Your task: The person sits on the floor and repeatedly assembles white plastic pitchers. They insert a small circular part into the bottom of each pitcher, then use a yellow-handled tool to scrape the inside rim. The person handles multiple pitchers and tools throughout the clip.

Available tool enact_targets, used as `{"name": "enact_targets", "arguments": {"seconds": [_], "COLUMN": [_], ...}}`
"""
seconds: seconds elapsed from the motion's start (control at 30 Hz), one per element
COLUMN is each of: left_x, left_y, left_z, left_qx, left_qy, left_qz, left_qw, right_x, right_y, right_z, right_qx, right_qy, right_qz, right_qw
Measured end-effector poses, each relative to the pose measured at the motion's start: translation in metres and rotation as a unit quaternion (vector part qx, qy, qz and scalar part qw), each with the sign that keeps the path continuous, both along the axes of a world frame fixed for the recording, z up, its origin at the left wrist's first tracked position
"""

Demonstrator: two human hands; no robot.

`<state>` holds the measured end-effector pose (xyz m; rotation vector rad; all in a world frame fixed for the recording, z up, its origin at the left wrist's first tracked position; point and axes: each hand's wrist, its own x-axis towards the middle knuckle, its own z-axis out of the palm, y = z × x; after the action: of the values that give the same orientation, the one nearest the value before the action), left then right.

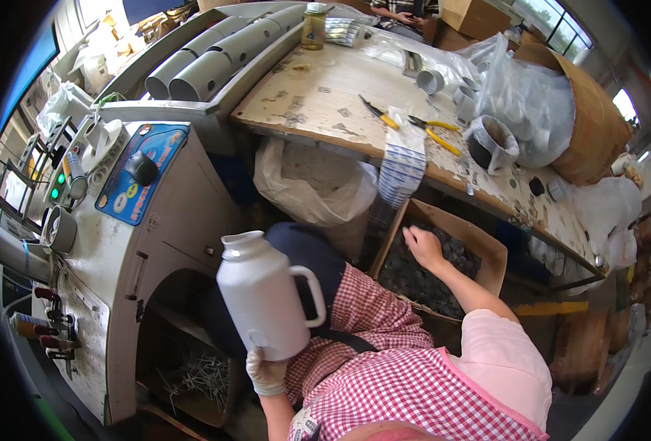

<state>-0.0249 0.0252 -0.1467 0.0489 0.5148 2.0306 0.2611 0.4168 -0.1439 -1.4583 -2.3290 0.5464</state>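
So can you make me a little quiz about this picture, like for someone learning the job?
1. True or false: the left hand wears a white glove and holds up a white jug by its base.
2. Where does the bare right hand reach? A) the cardboard box of small dark round parts B) a metal bucket C) a drawer
3. What yellow-handled tools lie on the workbench?

Key: 1 true; 2 A; 3 pliers.
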Motion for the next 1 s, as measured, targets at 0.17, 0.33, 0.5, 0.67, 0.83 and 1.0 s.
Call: {"name": "enact_targets", "arguments": {"seconds": [0.17,0.33,0.5,0.67,0.83,1.0], "left_x": [0.031,0.037,0.036,0.030,0.018,0.010], "left_y": [0.018,0.019,0.019,0.014,0.005,0.002], "left_z": [0.021,0.029,0.016,0.002,-0.005,-0.003], "left_qx": [-0.005,-0.055,-0.199,-0.077,-0.203,-0.103], "left_qy": [-0.010,-0.016,0.313,0.145,0.299,0.117], "left_qz": [0.105,0.148,0.177,0.192,0.206,0.191], "left_qw": [0.994,0.987,0.912,0.968,0.910,0.969], "right_x": [0.101,0.114,0.118,0.112,0.081,0.071], "right_y": [-0.020,-0.011,0.003,0.002,-0.018,-0.028], "right_z": [-0.100,-0.137,-0.123,-0.069,-0.018,-0.015], "right_qx": [0.004,-0.045,0.027,-0.214,-0.009,0.117], "right_qy": [-0.175,-0.095,-0.034,0.402,0.296,0.206], "right_qz": [0.053,0.018,-0.040,-0.067,0.011,0.033], "right_qw": [0.983,0.994,0.998,0.888,0.955,0.971]}}
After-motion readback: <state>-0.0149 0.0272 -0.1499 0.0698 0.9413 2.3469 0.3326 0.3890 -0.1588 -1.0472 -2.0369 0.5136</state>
